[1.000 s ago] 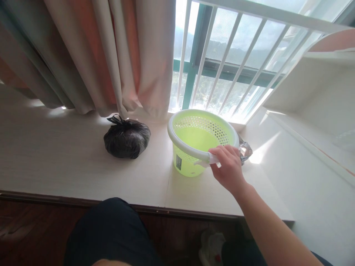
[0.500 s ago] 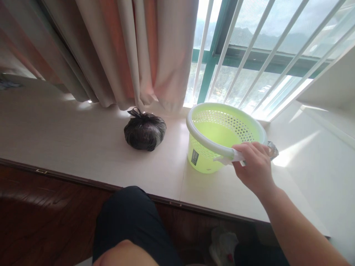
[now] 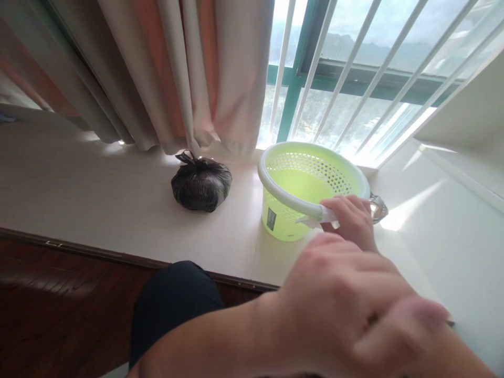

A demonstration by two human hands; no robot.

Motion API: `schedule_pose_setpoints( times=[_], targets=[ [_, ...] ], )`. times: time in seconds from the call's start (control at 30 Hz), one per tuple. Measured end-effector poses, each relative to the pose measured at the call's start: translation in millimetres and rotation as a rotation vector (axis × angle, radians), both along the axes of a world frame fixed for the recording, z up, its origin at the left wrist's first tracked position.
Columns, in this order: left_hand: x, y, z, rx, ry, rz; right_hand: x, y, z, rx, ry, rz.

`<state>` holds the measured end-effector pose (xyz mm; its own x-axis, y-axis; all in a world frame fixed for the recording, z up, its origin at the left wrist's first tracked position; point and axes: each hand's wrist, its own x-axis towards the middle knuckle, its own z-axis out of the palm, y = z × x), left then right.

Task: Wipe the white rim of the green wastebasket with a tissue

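A light green plastic laundry basket with a pale grey rim and a perforated wall stands on the wide window ledge. My right hand is closed over the near right part of its rim, with a white tissue-like strip at the fingers. Close to the camera, my left hand crosses in front of my right forearm. Its fingers look curled and blurred, and whatever they may hold is hidden. A knotted black plastic bag rests on the ledge, left of the basket.
Beige and orange curtains hang behind the bag. A barred window lies behind the basket. Something shiny and crumpled sits by the rim beyond my right hand. The ledge ends at a dark edge above a brown wooden floor.
My left arm has swung up and right, so its hand now covers much of my right forearm. The right hand keeps its grip on the rim. The view has shifted slightly.
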<state>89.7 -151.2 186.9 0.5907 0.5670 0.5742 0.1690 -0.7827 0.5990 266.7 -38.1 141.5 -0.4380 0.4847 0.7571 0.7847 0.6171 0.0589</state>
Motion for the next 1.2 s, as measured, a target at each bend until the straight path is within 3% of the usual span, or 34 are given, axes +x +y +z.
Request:
schedule_pose_setpoints(
  times=[0.03,0.1,0.27,0.63,0.83,1.2],
  targets=[
    [-3,20,5.6,0.019,-0.032,0.160,-1,0,1.2,-0.017,-0.005,0.003],
    [-8,51,9.1,0.106,-0.101,0.318,-3,-2,3.4,-0.042,-0.011,0.010],
    [-15,81,-11.6,0.209,-0.025,0.473,-13,-3,4.1,-0.028,0.035,0.012],
    [-8,103,-41.3,0.357,0.071,0.627,-17,0,4.9,-0.060,0.025,0.002],
    [-5,104,-44.9,0.382,0.071,0.691,-16,-1,4.6,-0.051,0.006,-0.007],
    [-6,107,-49.6,0.437,-0.013,0.675,-13,-3,2.6,-0.045,-0.020,-0.027]
  ],
)
